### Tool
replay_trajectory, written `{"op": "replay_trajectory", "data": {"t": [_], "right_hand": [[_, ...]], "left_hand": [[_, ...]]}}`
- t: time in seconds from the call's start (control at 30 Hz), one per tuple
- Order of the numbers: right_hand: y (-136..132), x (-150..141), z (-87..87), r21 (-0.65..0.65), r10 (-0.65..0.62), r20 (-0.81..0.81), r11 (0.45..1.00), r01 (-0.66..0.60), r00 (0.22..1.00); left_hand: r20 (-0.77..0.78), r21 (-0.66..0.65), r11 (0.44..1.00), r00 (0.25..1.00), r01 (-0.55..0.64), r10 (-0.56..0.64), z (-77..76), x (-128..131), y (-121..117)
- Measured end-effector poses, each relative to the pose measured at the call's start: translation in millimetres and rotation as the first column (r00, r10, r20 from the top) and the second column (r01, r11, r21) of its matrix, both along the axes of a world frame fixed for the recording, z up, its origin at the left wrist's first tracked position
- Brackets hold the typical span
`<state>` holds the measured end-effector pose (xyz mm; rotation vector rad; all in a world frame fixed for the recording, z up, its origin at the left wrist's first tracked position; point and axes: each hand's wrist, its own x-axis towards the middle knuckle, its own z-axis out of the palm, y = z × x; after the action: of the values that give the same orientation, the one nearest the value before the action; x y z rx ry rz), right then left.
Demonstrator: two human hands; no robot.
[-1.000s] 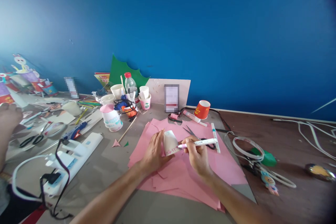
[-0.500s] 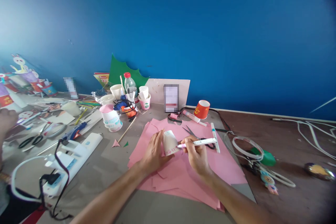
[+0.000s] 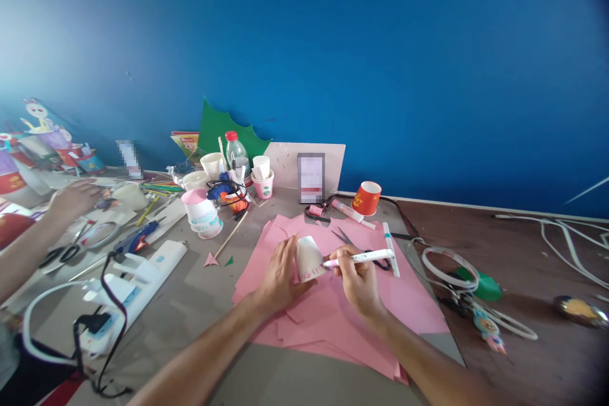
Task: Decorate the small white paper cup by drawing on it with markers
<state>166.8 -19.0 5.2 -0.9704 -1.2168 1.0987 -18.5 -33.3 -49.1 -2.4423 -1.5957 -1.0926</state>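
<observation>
My left hand (image 3: 280,276) is closed around the left side of a white paper cup (image 3: 309,255), which is tilted over the pink paper. Pink marks run along the cup's lower edge. In my right hand (image 3: 358,282) is a white marker (image 3: 364,257) with a pink tip end, and that tip touches or nearly touches the cup's right side near the marks. Under both hands lies a stack of pink paper sheets (image 3: 328,336). Scissors (image 3: 349,240) rest on it behind my right hand, their handles partly hidden. A second marker (image 3: 391,247) lies to the right.
A red paper cup (image 3: 365,198) stands behind the sheets. To the left are a decorated cup stack (image 3: 202,214), a bottle (image 3: 235,152), a glue gun (image 3: 137,238) and a power strip (image 3: 143,295) with cords. Another person's hand (image 3: 78,200) reaches in at far left. Cables (image 3: 450,266) lie right.
The other person's arm has moved further in from the left, over the scissors and craft pieces there. My hands, the cup and the marker have stayed almost still.
</observation>
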Motion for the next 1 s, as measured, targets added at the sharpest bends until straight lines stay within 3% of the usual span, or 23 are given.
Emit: {"op": "replay_trajectory", "data": {"t": [0.7,1.0], "right_hand": [[-1.5,-0.9,3.1,-0.042,-0.006,-0.014,0.999,0.006,1.0],[-0.7,0.6,5.7,-0.009,-0.003,0.023,1.0,0.003,1.0]], "left_hand": [[0.019,-0.077,0.997,1.0,-0.017,0.019,2.0,0.3,-0.3],[0.009,-0.023,1.0,1.0,-0.01,0.01,-1.8,0.0,-0.2]]}}
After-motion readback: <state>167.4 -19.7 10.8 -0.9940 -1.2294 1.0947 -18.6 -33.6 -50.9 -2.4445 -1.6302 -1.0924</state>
